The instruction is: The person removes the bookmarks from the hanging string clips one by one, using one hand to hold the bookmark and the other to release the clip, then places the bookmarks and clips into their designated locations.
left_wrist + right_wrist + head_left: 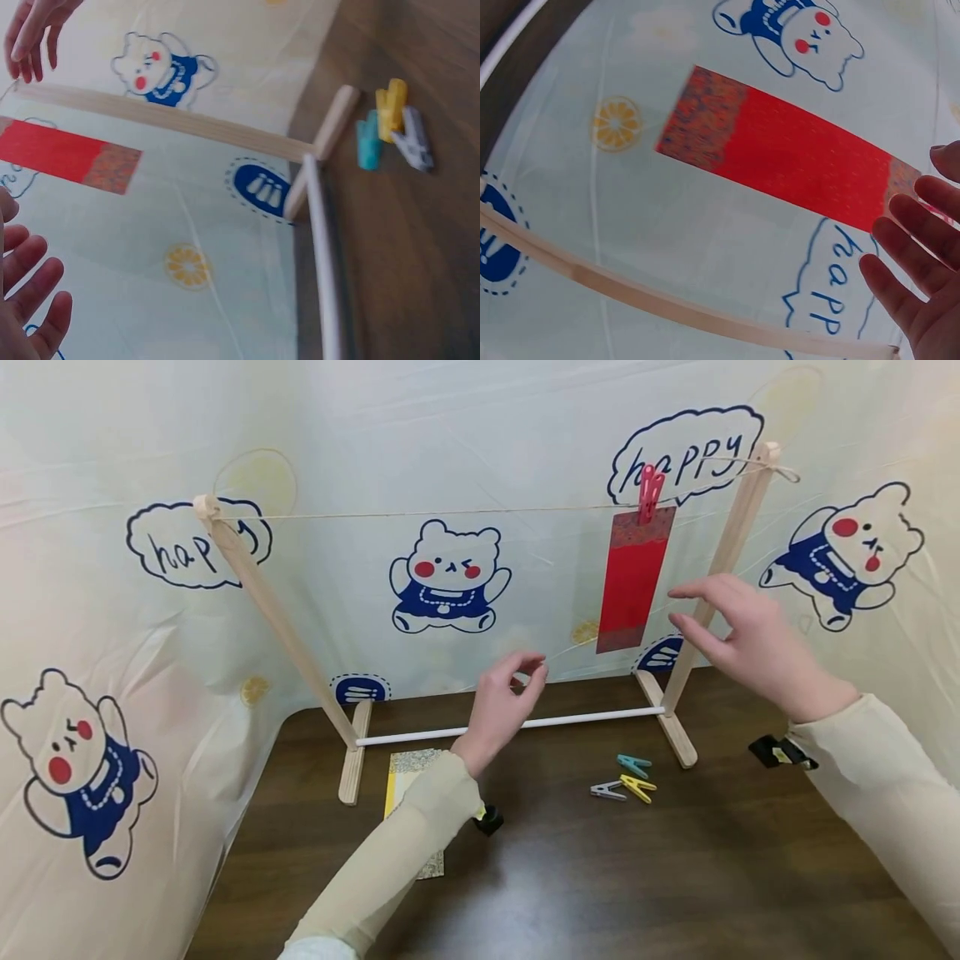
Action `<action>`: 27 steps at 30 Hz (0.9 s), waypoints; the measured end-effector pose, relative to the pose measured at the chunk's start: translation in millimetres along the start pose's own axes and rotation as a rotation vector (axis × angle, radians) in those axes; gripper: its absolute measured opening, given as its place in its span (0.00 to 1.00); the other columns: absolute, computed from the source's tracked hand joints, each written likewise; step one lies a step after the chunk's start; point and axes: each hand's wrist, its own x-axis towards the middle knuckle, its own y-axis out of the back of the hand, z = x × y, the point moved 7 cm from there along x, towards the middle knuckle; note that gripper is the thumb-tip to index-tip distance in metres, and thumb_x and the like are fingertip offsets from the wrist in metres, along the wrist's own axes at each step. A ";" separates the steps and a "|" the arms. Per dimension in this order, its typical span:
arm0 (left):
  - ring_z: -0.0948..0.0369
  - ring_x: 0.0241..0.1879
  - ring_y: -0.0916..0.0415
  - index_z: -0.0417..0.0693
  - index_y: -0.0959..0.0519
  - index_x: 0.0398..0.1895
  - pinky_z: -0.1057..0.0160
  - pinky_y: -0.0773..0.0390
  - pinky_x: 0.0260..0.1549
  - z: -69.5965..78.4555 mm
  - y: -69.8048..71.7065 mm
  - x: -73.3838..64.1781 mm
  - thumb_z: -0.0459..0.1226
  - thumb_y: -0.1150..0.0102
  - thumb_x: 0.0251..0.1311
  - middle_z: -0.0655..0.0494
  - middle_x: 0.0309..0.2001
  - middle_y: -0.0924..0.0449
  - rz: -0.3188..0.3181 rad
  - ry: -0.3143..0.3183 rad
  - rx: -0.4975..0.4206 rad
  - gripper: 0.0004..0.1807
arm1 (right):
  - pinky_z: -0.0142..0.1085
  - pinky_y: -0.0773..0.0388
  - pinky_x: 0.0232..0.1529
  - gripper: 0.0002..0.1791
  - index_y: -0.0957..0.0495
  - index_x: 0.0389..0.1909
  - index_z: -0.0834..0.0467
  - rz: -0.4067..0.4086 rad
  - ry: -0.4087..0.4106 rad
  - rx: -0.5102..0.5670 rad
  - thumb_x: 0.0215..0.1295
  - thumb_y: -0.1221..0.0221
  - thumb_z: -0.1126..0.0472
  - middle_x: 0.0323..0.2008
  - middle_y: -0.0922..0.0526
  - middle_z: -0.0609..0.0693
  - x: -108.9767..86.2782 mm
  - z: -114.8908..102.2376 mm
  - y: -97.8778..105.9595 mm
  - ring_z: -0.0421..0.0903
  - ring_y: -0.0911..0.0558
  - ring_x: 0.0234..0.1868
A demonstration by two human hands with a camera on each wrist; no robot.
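A red paper strip (636, 578) with patterned ends hangs from the string (420, 513), held there by a red clothespin (649, 493). My right hand (757, 639) is in the air just right of the strip, thumb and fingers apart, holding nothing. Left of the strip and lower, my left hand (504, 703) hovers with loosely bent fingers and nothing in it. In the right wrist view the right fingers (911, 251) are spread beside the strip's clipped end. A yellow-edged paper strip (412, 762) lies on the table, partly hidden by the left forearm.
A wooden frame with a left post (281, 627), a right post (723, 560) and a white crossbar (592, 720) stands on the brown table (570, 877). Teal (634, 766), yellow (637, 788) and grey (607, 790) clothespins lie on the right. A printed curtain (337, 435) hangs behind.
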 end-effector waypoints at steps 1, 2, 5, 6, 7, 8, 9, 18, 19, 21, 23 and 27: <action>0.58 0.46 0.19 0.42 0.16 0.54 0.51 0.15 0.44 0.9 0.5 3.2 0.38 0.38 0.74 0.51 0.47 0.13 0.005 0.004 -0.016 0.12 | 0.13 0.39 0.58 0.23 0.19 0.60 0.61 0.005 -0.008 0.003 0.64 0.30 0.69 0.56 0.16 0.62 2.4 0.3 2.5 0.60 0.18 0.56; 0.59 0.46 0.19 0.43 0.16 0.54 0.51 0.15 0.44 1.4 0.6 6.0 0.38 0.38 0.74 0.51 0.47 0.13 0.010 0.009 -0.030 0.12 | 0.13 0.39 0.58 0.23 0.19 0.60 0.61 0.010 -0.016 -0.001 0.64 0.30 0.69 0.57 0.16 0.62 5.0 0.3 5.2 0.60 0.17 0.56; 0.60 0.46 0.19 0.44 0.16 0.54 0.54 0.15 0.44 4.2 -0.6 12.4 0.38 0.37 0.73 0.52 0.48 0.13 0.027 0.013 -0.047 0.12 | 0.15 0.38 0.59 0.22 0.19 0.60 0.61 0.029 -0.042 -0.015 0.66 0.31 0.67 0.58 0.16 0.62 12.8 0.3 12.5 0.61 0.17 0.57; 0.59 0.46 0.19 0.44 0.16 0.54 0.54 0.15 0.44 5.2 -1.7 14.0 0.38 0.37 0.73 0.52 0.48 0.13 0.031 0.012 -0.051 0.12 | 0.15 0.38 0.59 0.21 0.19 0.60 0.61 0.036 -0.048 -0.019 0.67 0.31 0.67 0.58 0.16 0.62 15.2 0.2 14.6 0.61 0.17 0.57; 0.59 0.46 0.19 0.44 0.16 0.54 0.54 0.15 0.44 6.1 -2.9 15.5 0.38 0.37 0.73 0.52 0.48 0.13 0.033 0.013 -0.053 0.12 | 0.16 0.37 0.60 0.21 0.19 0.60 0.61 0.041 -0.052 -0.023 0.67 0.32 0.67 0.58 0.16 0.62 17.8 -0.2 16.4 0.61 0.17 0.58; 0.59 0.46 0.18 0.44 0.16 0.54 0.55 0.14 0.44 7.0 -4.1 16.8 0.37 0.37 0.72 0.52 0.48 0.13 0.036 0.010 -0.054 0.12 | 0.17 0.37 0.60 0.21 0.19 0.60 0.61 0.046 -0.053 -0.030 0.67 0.32 0.67 0.58 0.16 0.62 20.5 -1.0 18.0 0.61 0.17 0.58; 0.59 0.45 0.18 0.44 0.15 0.54 0.55 0.14 0.43 8.0 -5.2 18.2 0.36 0.36 0.72 0.51 0.48 0.13 0.039 0.006 -0.058 0.12 | 0.18 0.36 0.60 0.21 0.19 0.60 0.61 0.050 -0.052 -0.034 0.67 0.32 0.67 0.58 0.16 0.61 23.2 -1.9 19.5 0.61 0.17 0.58; 0.59 0.46 0.18 0.44 0.16 0.55 0.61 0.15 0.44 13.8 -15.8 34.0 0.39 0.36 0.72 0.51 0.48 0.14 0.040 0.017 -0.067 0.13 | 0.22 0.33 0.58 0.19 0.20 0.61 0.63 0.099 -0.073 -0.071 0.71 0.34 0.64 0.58 0.16 0.62 45.7 -6.1 31.0 0.59 0.17 0.55; 0.59 0.45 0.18 0.44 0.16 0.55 0.62 0.15 0.44 14.1 -17.0 35.9 0.39 0.36 0.72 0.51 0.48 0.13 0.041 0.020 -0.066 0.13 | 0.21 0.34 0.57 0.19 0.20 0.61 0.63 0.104 -0.073 -0.073 0.71 0.34 0.64 0.58 0.16 0.62 48.6 -6.1 32.3 0.59 0.17 0.55; 0.59 0.45 0.18 0.44 0.15 0.54 0.62 0.15 0.44 15.3 -19.4 39.7 0.38 0.36 0.72 0.51 0.48 0.13 0.046 0.024 -0.071 0.13 | 0.19 0.35 0.56 0.19 0.20 0.61 0.63 0.110 -0.078 -0.071 0.72 0.35 0.63 0.58 0.16 0.62 54.2 -5.4 34.7 0.59 0.17 0.55; 0.59 0.46 0.18 0.43 0.16 0.54 0.62 0.15 0.45 16.6 -22.2 43.0 0.37 0.35 0.72 0.50 0.48 0.13 0.048 0.031 -0.086 0.13 | 0.17 0.35 0.54 0.19 0.20 0.61 0.63 0.116 -0.084 -0.069 0.73 0.36 0.63 0.59 0.17 0.61 59.4 -4.6 37.2 0.59 0.17 0.55; 0.59 0.47 0.17 0.43 0.16 0.55 0.64 0.15 0.47 19.2 -29.1 49.4 0.38 0.35 0.72 0.49 0.50 0.13 0.052 0.046 -0.131 0.13 | 0.16 0.34 0.54 0.19 0.20 0.62 0.62 0.141 -0.097 -0.053 0.74 0.36 0.62 0.59 0.17 0.60 69.4 -1.7 43.0 0.57 0.17 0.55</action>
